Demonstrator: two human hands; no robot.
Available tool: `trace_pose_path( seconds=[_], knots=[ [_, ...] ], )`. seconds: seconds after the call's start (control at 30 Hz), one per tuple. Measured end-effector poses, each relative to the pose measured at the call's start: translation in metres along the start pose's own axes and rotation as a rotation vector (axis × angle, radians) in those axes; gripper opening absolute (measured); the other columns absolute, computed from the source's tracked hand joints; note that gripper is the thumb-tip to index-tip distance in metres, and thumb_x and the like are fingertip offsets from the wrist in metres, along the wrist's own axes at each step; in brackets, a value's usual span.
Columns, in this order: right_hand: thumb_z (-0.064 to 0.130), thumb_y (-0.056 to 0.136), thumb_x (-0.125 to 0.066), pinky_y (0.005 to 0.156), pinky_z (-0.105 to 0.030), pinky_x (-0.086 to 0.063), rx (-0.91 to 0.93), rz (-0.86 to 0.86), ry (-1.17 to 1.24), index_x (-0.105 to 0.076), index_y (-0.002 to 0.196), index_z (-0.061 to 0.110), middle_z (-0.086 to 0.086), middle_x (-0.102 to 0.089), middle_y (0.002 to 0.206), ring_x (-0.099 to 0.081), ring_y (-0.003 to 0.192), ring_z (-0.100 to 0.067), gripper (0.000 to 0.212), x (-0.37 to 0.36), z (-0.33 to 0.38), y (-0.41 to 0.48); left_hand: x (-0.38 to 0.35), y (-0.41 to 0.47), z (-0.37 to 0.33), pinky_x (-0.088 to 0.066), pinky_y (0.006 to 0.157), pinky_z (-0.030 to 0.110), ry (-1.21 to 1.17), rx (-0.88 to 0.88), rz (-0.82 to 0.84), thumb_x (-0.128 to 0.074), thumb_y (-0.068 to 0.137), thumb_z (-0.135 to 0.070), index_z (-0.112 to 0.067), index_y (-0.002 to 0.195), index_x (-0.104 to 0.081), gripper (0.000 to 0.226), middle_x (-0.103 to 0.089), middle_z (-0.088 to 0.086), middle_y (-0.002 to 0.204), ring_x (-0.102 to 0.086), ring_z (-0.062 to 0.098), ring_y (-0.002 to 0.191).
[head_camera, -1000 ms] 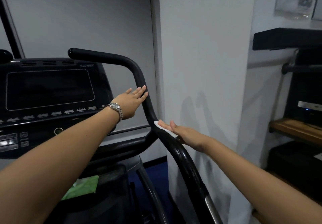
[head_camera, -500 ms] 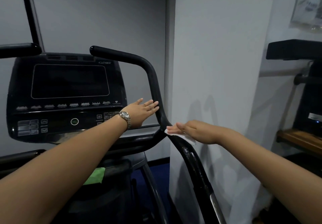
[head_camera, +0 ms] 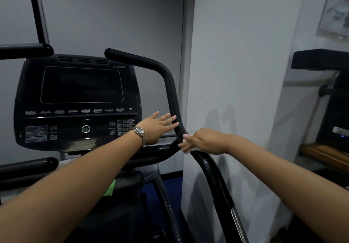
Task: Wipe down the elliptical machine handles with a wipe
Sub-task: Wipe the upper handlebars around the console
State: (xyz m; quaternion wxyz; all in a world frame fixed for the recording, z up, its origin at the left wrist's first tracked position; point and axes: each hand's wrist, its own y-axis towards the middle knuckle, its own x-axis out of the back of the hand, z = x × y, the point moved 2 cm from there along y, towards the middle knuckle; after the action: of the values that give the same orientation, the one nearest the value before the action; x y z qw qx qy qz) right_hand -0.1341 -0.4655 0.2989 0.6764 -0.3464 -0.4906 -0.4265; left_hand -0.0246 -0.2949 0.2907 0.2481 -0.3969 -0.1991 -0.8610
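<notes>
The black right handle [head_camera: 170, 89] of the elliptical curves up from the lower right and bends left at its top. My right hand [head_camera: 204, 141] is wrapped around its lower bend, fingers curled over a white wipe [head_camera: 190, 150] of which only a small edge shows under the hand. Below that hand the handle looks wet and shiny. My left hand [head_camera: 158, 126], with a metal watch on the wrist, lies flat with fingers spread, fingertips touching the handle just above my right hand.
The dark console [head_camera: 79, 101] with its screen and keypad faces me. The left handle [head_camera: 26, 51] and a lower black grip [head_camera: 28, 166] stick in from the left. A white pillar [head_camera: 236, 72] stands close to the right handle. A green object [head_camera: 110, 188] lies under the console.
My right hand has curled from flat to wrapped around the handle bend with the wipe. The view has shifted left, showing more of the console. My left hand stays on the handle.
</notes>
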Motion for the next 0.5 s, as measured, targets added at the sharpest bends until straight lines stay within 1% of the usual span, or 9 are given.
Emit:
trace_pose_path(
  seconds=[0.07,0.13,0.2,0.27,0.3,0.4,0.43,0.5],
  knots=[
    [0.042,0.104,-0.016,0.111,-0.018,-0.027,0.027,-0.001,0.114,-0.073,0.110,0.013,0.011,-0.067,0.121,-0.053,0.119,0.004,0.064,0.003,-0.006,-0.013,0.002,-0.002,0.000,0.000,0.116,0.045,-0.013,-0.005,-0.020,-0.042,0.087,0.001,-0.025,0.149,0.007,0.083,0.013,0.002,0.157,0.010,0.020,0.144],
    [0.045,0.102,-0.016,0.112,-0.018,-0.024,0.014,-0.047,0.193,-0.073,0.111,0.017,0.012,-0.066,0.122,-0.050,0.122,0.005,0.064,0.009,-0.011,-0.024,0.002,-0.005,0.000,0.000,0.115,0.045,-0.026,-0.004,-0.026,-0.043,0.087,0.001,-0.025,0.149,0.008,0.084,0.014,0.002,0.156,0.010,0.020,0.144],
    [0.051,0.097,-0.015,0.115,-0.021,-0.024,0.003,-0.088,0.170,-0.070,0.115,0.021,0.013,-0.063,0.126,-0.047,0.125,0.004,0.066,0.006,-0.010,-0.026,0.002,-0.009,-0.003,0.000,0.116,0.045,-0.029,-0.007,-0.013,-0.045,0.087,0.000,-0.025,0.148,0.011,0.086,0.014,0.002,0.156,0.010,0.020,0.144],
    [0.047,0.100,-0.016,0.115,-0.023,-0.025,0.020,-0.094,0.115,-0.069,0.117,0.020,0.015,-0.061,0.127,-0.047,0.125,0.006,0.062,-0.004,-0.009,-0.025,0.001,-0.009,-0.007,0.000,0.116,0.045,-0.061,-0.008,-0.021,-0.045,0.087,0.001,-0.026,0.148,0.012,0.087,0.014,0.001,0.156,0.010,0.019,0.144],
    [0.045,0.101,-0.017,0.114,-0.022,-0.026,0.042,-0.090,0.118,-0.070,0.115,0.019,0.014,-0.062,0.126,-0.048,0.124,0.006,0.061,-0.008,-0.009,-0.026,0.001,-0.008,-0.010,0.001,0.116,0.044,-0.081,-0.011,-0.027,-0.044,0.087,0.000,-0.026,0.148,0.011,0.086,0.013,0.001,0.156,0.010,0.019,0.144],
    [0.045,0.100,-0.018,0.114,-0.021,-0.026,0.052,-0.106,0.241,-0.073,0.110,0.019,0.011,-0.066,0.122,-0.047,0.125,0.005,0.062,-0.006,-0.016,-0.039,0.002,-0.006,-0.017,0.000,0.116,0.043,-0.170,-0.031,-0.046,-0.048,0.088,-0.006,-0.026,0.148,0.010,0.086,0.011,-0.002,0.157,0.008,0.017,0.144],
    [0.043,0.102,-0.018,0.114,-0.022,-0.026,0.042,-0.133,0.262,-0.073,0.110,0.020,0.012,-0.066,0.121,-0.048,0.125,0.005,0.061,-0.003,-0.018,-0.041,0.002,-0.005,-0.021,0.000,0.116,0.042,-0.212,-0.039,-0.056,-0.049,0.087,-0.006,-0.026,0.148,0.009,0.087,0.010,-0.002,0.157,0.007,0.016,0.144],
    [0.041,0.103,-0.018,0.115,-0.026,-0.027,0.026,-0.179,0.220,-0.070,0.115,0.020,0.014,-0.063,0.124,-0.047,0.125,0.006,0.057,-0.006,-0.017,-0.039,0.003,-0.004,-0.028,-0.001,0.117,0.040,-0.313,-0.053,-0.077,-0.047,0.085,0.000,-0.025,0.149,0.006,0.087,0.007,-0.004,0.157,0.005,0.014,0.144]
  ],
)
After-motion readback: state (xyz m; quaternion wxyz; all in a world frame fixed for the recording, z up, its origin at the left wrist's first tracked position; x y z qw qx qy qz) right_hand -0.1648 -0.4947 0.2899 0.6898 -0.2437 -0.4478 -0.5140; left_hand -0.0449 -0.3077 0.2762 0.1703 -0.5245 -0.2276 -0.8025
